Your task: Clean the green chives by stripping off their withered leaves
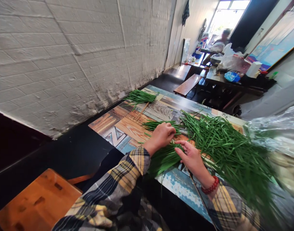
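My left hand (162, 135) is closed, its fingertips pinched together above the green chives; what lies between them is too small to make out. Facing it, my right hand (191, 157) has its thumb and index finger apart, with the other fingers loosely bent. A bunch of chives (164, 157) lies below both hands, its leaves reaching the near table edge. Thin cut stalks (151, 124) lie beyond my left hand. From under my right palm a thin brown strand (197, 187) runs down toward me. A large loose heap of chives (223, 141) spreads to the right.
On the patterned table (127, 123), a gathered chive bundle (142, 96) lies at the far left beside thin straw-like strips (142, 111). Clear plastic bags (279, 128) crowd the right. Nearby are a wooden stool (38, 199), a bench (188, 84), a brick wall and a distant seated person.
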Action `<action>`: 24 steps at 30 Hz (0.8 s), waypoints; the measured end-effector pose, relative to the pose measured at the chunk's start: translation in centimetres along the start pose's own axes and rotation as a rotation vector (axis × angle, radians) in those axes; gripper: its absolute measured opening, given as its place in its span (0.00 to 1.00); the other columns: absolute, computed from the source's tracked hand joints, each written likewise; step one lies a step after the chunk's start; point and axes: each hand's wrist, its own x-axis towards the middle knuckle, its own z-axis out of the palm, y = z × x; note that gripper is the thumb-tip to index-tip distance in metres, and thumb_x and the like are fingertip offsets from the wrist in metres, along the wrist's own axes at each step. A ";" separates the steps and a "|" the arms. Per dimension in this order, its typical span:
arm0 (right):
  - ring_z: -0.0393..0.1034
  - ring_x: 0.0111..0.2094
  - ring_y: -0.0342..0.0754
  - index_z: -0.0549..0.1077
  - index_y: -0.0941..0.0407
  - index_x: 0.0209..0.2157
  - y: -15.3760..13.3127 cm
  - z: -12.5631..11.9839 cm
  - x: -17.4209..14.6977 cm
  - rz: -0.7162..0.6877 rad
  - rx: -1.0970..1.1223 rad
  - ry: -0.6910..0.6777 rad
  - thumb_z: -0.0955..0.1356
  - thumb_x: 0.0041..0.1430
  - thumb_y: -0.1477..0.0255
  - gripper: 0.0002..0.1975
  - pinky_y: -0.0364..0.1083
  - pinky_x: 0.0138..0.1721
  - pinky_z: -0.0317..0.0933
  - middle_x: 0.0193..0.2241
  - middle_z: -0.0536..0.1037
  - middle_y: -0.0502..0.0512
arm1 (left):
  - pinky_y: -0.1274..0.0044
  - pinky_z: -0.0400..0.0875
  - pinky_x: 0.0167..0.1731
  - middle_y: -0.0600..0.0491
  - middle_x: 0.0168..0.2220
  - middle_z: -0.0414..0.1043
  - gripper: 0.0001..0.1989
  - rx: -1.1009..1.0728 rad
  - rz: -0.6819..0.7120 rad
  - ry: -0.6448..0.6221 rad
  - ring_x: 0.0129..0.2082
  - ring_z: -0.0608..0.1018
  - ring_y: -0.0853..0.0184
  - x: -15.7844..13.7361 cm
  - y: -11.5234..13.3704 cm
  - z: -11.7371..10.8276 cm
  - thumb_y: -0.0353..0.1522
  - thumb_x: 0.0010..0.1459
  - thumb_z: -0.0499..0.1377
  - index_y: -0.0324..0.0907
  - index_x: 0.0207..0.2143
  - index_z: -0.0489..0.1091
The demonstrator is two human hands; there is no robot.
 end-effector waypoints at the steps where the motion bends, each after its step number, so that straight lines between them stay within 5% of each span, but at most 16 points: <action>1: 0.61 0.20 0.40 0.70 0.54 0.45 0.0 0.0 0.0 -0.005 -0.006 0.000 0.66 0.55 0.59 0.19 0.41 0.15 0.66 0.26 0.71 0.49 | 0.73 0.64 0.38 0.49 0.32 0.70 0.07 0.063 0.017 -0.020 0.35 0.71 0.64 0.4 0.1 0.2 0.28 0.56 0.56 0.42 0.30 0.74; 10: 0.65 0.21 0.42 0.72 0.53 0.43 0.0 0.0 0.2 -0.027 0.003 0.020 0.67 0.54 0.59 0.17 0.41 0.14 0.66 0.27 0.73 0.50 | 0.71 0.65 0.38 0.47 0.33 0.70 0.08 0.150 -0.027 -0.095 0.37 0.71 0.62 1.2 -0.2 1.6 0.27 0.56 0.54 0.41 0.29 0.74; 16: 0.62 0.21 0.41 0.71 0.53 0.44 -0.2 0.0 0.1 -0.004 0.010 0.019 0.67 0.54 0.59 0.18 0.40 0.14 0.65 0.26 0.71 0.49 | 0.75 0.65 0.39 0.51 0.32 0.70 0.07 -0.090 -0.077 0.062 0.35 0.71 0.66 -0.3 -0.6 0.5 0.26 0.57 0.53 0.40 0.30 0.70; 24: 0.63 0.21 0.41 0.72 0.53 0.45 -0.8 0.0 -0.2 0.013 0.004 0.012 0.67 0.54 0.59 0.19 0.41 0.16 0.66 0.27 0.73 0.50 | 0.78 0.66 0.35 0.52 0.31 0.73 0.06 -0.319 -0.174 0.053 0.33 0.73 0.68 -2.6 -0.3 0.3 0.25 0.56 0.55 0.39 0.31 0.72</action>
